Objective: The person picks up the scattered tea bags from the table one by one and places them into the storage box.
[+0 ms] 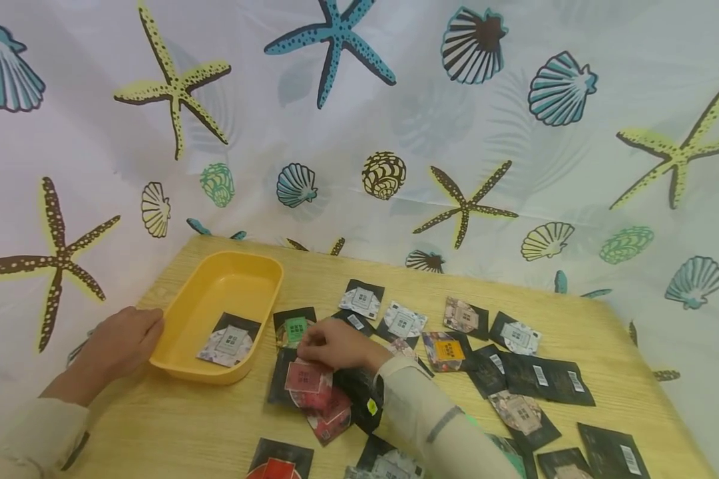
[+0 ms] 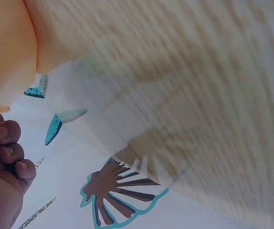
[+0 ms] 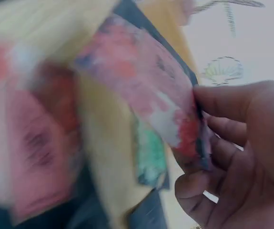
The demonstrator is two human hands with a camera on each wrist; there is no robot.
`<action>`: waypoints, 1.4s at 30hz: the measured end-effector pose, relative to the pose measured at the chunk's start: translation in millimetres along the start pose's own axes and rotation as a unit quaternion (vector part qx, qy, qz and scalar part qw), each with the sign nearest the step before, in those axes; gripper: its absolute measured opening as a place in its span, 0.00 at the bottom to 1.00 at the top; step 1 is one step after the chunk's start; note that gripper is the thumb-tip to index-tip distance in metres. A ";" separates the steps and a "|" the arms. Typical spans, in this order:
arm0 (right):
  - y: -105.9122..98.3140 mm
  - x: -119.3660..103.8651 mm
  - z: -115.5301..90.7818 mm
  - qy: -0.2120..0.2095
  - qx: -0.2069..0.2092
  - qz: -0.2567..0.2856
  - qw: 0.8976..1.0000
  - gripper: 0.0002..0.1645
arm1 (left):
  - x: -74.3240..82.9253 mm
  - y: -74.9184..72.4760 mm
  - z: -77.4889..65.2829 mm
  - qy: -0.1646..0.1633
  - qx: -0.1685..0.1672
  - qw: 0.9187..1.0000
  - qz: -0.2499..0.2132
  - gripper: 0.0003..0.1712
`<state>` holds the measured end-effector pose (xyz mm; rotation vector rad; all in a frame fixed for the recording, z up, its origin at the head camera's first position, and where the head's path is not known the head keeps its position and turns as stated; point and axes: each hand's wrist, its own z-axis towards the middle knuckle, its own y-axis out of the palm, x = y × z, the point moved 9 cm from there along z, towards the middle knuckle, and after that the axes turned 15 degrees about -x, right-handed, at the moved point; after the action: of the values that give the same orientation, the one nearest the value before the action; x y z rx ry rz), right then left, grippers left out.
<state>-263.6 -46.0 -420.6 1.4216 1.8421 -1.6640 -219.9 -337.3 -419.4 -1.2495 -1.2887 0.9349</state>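
Observation:
My right hand (image 1: 335,342) pinches a small packet with a pink label (image 1: 305,380) by its edge, thumb on one side and fingers on the other. In the right wrist view the packet (image 3: 141,81) is tilted up, its flowery printed front showing. Below it in the head view lies another reddish packet (image 1: 331,420). My left hand (image 1: 120,339) holds the left rim of the yellow plastic tray (image 1: 176,299), fingers curled under the edge in the left wrist view. Inside the tray lies one black packet with a grey label (image 1: 229,340).
Several more packets are scattered over the wooden table (image 1: 174,432), among them a green-labelled one (image 1: 295,328), an orange-labelled one (image 1: 448,350) and a red-labelled one (image 1: 278,468). A white curtain with starfish and shells (image 1: 359,126) hangs behind the table.

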 end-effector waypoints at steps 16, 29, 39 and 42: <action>-20.1 -35.9 44.3 0.087 0.201 0.186 0.958 0.15 | -2.4 4.2 1.3 -0.021 -0.037 0.999 0.003 0.16; 10.7 -61.2 77.8 0.036 0.119 0.144 0.982 0.20 | 7.4 -4.1 -0.7 0.012 0.002 1.000 0.022 0.17; -22.5 -46.8 51.9 0.003 0.136 0.117 0.984 0.23 | 8.3 -4.1 -0.5 0.019 0.014 0.999 0.029 0.16; -40.5 -26.9 37.5 0.035 0.171 0.089 0.981 0.19 | 7.9 -4.9 -0.4 0.018 0.012 0.999 0.026 0.15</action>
<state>-297.2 -85.3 -387.5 1.7440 1.4572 -1.9226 -219.4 -330.3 -413.2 -1.2820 -1.2193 0.9589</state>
